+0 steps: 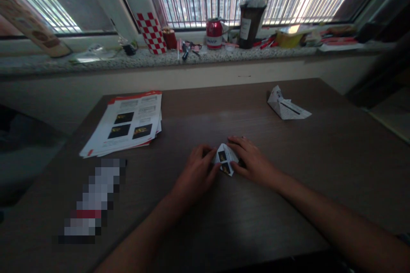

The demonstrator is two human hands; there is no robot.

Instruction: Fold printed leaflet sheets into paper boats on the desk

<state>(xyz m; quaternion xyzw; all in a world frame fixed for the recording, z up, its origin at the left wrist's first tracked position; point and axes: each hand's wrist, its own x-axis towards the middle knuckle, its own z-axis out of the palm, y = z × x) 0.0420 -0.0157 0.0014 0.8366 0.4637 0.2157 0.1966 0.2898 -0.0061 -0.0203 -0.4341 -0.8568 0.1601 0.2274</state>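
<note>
A small folded paper (225, 160), printed with dark pictures and text, lies on the brown table between my two hands. My left hand (200, 168) grips its left edge, thumb near the lower side and fingers bent toward the top. At its right edge is my right hand (251, 158), the forefinger reaching along the upper side and the thumb pressing low. The paper comes to a point at top and bottom. Its underside is hidden.
A folded paper figure (286, 104) sits at the table's back right. Printed sheets (128, 123) are stacked at the back left, with a blurred-out rectangular object (96, 198) nearer me. The windowsill holds a checkered bottle (149, 25), a red can (214, 34) and a dark drink cup (251, 23).
</note>
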